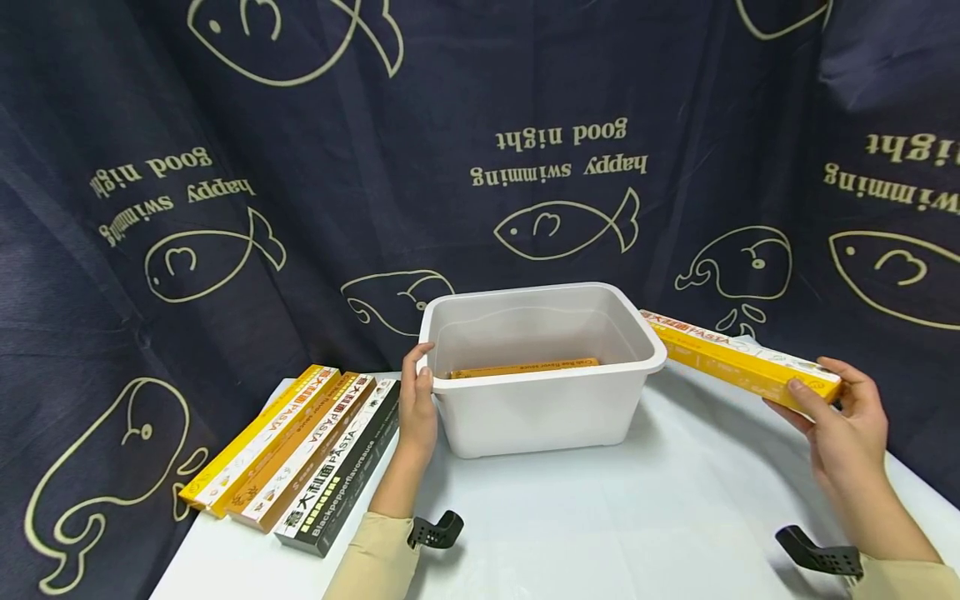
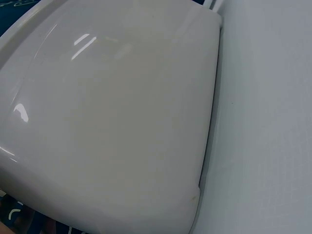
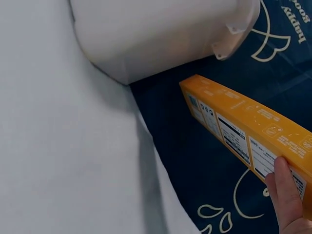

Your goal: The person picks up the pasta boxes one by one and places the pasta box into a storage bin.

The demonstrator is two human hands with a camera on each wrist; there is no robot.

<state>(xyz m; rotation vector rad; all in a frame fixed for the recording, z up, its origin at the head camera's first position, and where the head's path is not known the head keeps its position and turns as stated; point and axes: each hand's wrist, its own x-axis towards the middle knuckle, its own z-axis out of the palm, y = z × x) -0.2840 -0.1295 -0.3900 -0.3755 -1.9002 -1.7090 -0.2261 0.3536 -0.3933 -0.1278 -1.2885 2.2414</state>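
Observation:
My left hand [image 1: 418, 408] grips the left rim of a white plastic bin [image 1: 540, 412], thumb outside on the near corner. The bin's smooth wall [image 2: 122, 112] fills most of the left wrist view. Inside the bin lies an orange-brown box [image 1: 525, 368], mostly hidden by the front wall. With my right hand [image 1: 847, 425] I hold the near end of a long yellow pasta box [image 1: 738, 358], to the right of the bin. Its far end points toward the bin's right side. In the right wrist view the yellow box [image 3: 243, 122] appears apart from the bin [image 3: 156, 36].
To the left, a yellow pasta box [image 1: 258, 442], a brown pasta box [image 1: 300, 454] and a black pasta box [image 1: 341, 467] lie side by side. A white cloth covers the table [image 1: 600, 525]. Behind hangs a dark blue curtain [image 1: 420, 167] with fish prints.

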